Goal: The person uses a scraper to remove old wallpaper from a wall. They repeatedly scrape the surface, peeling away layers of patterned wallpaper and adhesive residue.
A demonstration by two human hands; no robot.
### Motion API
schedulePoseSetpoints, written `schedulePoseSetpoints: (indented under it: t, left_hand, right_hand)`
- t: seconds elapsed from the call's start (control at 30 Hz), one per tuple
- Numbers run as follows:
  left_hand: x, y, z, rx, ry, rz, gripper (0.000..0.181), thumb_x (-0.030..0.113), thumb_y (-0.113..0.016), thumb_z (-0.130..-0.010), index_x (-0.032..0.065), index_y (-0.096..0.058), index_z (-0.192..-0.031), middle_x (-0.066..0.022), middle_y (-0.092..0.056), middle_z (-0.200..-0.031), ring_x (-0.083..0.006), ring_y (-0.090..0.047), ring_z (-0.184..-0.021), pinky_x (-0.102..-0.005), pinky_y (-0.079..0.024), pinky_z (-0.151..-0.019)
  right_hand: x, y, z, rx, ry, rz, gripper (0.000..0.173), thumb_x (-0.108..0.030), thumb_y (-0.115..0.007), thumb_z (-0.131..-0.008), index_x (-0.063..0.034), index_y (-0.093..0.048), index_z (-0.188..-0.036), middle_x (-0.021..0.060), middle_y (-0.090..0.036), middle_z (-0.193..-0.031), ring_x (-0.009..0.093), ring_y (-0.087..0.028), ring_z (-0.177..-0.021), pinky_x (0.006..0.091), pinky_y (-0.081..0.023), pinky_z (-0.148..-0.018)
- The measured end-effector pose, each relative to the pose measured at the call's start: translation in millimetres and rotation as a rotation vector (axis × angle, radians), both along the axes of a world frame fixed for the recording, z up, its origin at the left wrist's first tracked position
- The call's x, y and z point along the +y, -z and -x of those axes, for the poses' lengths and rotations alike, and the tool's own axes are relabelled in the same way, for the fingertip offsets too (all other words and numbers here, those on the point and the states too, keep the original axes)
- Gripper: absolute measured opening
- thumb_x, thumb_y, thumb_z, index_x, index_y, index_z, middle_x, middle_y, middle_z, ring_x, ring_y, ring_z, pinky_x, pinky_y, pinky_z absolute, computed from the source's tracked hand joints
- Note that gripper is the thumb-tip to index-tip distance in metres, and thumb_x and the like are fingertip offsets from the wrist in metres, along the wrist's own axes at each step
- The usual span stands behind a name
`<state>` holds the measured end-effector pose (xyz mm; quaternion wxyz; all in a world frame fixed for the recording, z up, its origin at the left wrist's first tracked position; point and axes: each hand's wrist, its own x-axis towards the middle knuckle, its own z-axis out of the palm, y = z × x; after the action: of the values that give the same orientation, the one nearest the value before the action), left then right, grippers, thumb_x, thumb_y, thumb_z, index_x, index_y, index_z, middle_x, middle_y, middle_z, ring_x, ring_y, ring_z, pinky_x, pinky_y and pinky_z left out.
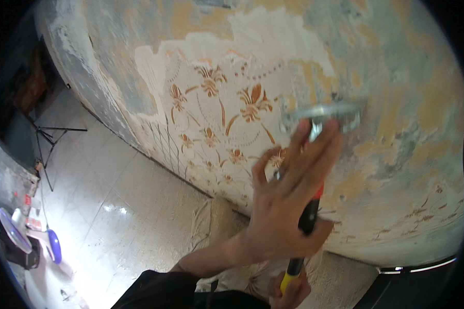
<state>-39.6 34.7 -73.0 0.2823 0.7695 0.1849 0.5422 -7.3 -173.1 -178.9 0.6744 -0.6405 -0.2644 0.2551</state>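
A long-handled wall scraper (311, 220), with a black, red and yellow shaft, slants up across the view. Its wide metal blade (324, 112), blurred, lies against a patchy wall (394, 127). My left hand (290, 201) is on the upper shaft, fingers stretched toward the blade and thumb out to the right; its palm is hidden. Lower down, my right hand (292, 289) grips the yellow part of the shaft. Left of the blade, the wall carries a raised brown flower pattern (255, 102) on a cream coating, bordered by grey and tan scraped patches.
Pale dusty floor tiles (112, 185) run along the wall's foot. A black metal stand (52, 143) is at the left. Beyond it, near the left rim, is a white and purple object (54, 245). Dusty cloth (212, 220) lies below my left wrist.
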Motion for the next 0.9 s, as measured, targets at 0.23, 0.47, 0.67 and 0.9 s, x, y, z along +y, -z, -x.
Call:
schedulePoseSetpoints:
  t: [0.23, 0.47, 0.67, 0.9]
  left_hand:
    - [19, -12, 3, -0.038, -0.024, -0.041, 0.095, 0.011, -0.061, -0.053, 0.0056, -0.044, -0.146, -0.0121, -0.038, -0.156, -0.0305, -0.028, -0.148, -0.0441, -0.014, -0.112]
    - [41, -40, 10, -0.062, -0.064, -0.138, 0.097, 0.011, -0.061, -0.052, 0.0060, -0.044, -0.147, -0.0131, -0.039, -0.155, -0.0304, -0.030, -0.148, -0.0440, -0.014, -0.111]
    - [23, -32, 13, 0.019, 0.000, -0.050, 0.092, 0.014, -0.060, -0.053, 0.0027, -0.047, -0.144, -0.0168, -0.042, -0.152, -0.0327, -0.030, -0.147, -0.0453, -0.011, -0.113]
    - [26, -25, 7, -0.059, 0.007, -0.038, 0.095, 0.011, -0.058, -0.050, 0.0035, -0.047, -0.144, -0.0147, -0.041, -0.154, -0.0321, -0.032, -0.146, -0.0457, -0.006, -0.114]
  right_hand:
    - [14, -12, 3, -0.015, -0.069, -0.023, 0.061, -0.045, -0.048, -0.102, 0.0111, -0.048, -0.125, 0.0005, -0.042, -0.061, 0.005, -0.036, -0.045, 0.0231, -0.028, -0.041]
    - [21, -11, -2, -0.116, -0.075, 0.017, 0.058, -0.048, -0.049, -0.101, 0.0080, -0.051, -0.115, 0.0011, -0.043, -0.059, 0.006, -0.034, -0.042, 0.0230, -0.027, -0.040]
    - [31, -40, 20, 0.045, -0.043, -0.062, 0.063, -0.051, -0.050, -0.099, 0.0090, -0.050, -0.120, 0.0011, -0.044, -0.057, 0.006, -0.036, -0.043, 0.0223, -0.028, -0.039]
    - [26, -33, 9, -0.067, -0.019, 0.018, 0.068, -0.050, -0.049, -0.100, 0.0105, -0.046, -0.132, -0.0002, -0.044, -0.061, 0.006, -0.038, -0.046, 0.0210, -0.028, -0.042]
